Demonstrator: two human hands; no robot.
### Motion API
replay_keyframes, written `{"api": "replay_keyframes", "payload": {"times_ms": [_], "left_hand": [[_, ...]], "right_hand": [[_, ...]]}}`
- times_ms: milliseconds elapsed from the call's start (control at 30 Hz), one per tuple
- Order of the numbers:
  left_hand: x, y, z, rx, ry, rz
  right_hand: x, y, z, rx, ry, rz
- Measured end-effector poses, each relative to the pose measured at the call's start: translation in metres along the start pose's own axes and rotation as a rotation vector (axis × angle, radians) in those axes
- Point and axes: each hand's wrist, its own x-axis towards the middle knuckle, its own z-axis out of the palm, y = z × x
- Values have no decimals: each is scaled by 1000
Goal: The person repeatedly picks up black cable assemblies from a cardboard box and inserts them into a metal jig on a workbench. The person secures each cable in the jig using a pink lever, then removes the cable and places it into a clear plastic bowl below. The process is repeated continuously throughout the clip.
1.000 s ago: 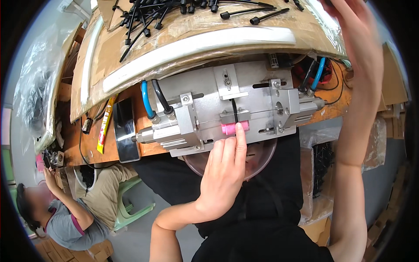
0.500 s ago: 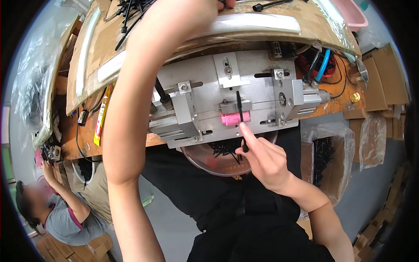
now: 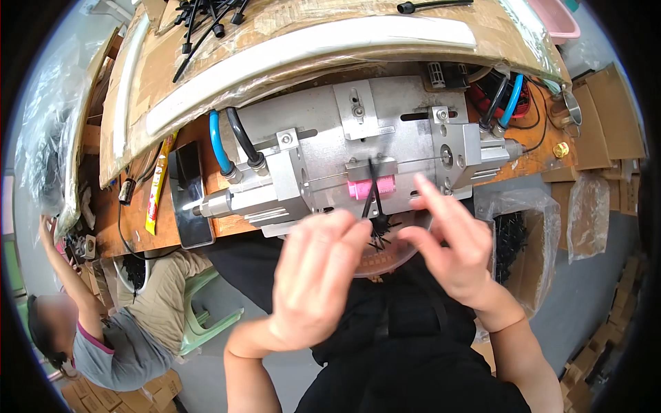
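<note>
My left hand (image 3: 313, 275), blurred, is in front of the steel fixture with its fingers curled. A thin black plastic stick (image 3: 368, 205) runs up from its fingertips toward the fixture's middle. My right hand (image 3: 451, 244) is open at the right, thumb and forefinger apart. Between the hands, a second black stick with a knobbed head (image 3: 380, 224) appears apart from the right fingers, over a clear plastic bowl (image 3: 389, 265) holding black pieces. Behind the sticks, a pink block (image 3: 361, 188) sits on the metal plate (image 3: 406, 148) against a small steel stop.
Metal cylinders with blue and black hoses (image 3: 219, 141) flank the plate. A phone (image 3: 189, 196) and yellow packet (image 3: 157, 186) lie left. Black sticks (image 3: 206, 17) lie on the cardboard shelf above. A lined box (image 3: 513, 248) of black parts stands right. Another person (image 3: 117, 344) sits at left.
My left hand has come down from the cardboard shelf to the fixture's front. The right hand has opened and moved right, off the black stick it held.
</note>
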Motion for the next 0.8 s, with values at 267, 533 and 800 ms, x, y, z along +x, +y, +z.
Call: {"api": "replay_keyframes", "payload": {"times_ms": [267, 533, 800], "left_hand": [[-8, 17, 41, 204, -145, -154], [-9, 19, 47, 197, -246, -196], [-1, 24, 44, 201, -281, -212]], "right_hand": [[-2, 9, -11, 54, 135, 102], [-9, 11, -18, 91, 59, 122], [-6, 10, -19, 69, 126, 110]]}}
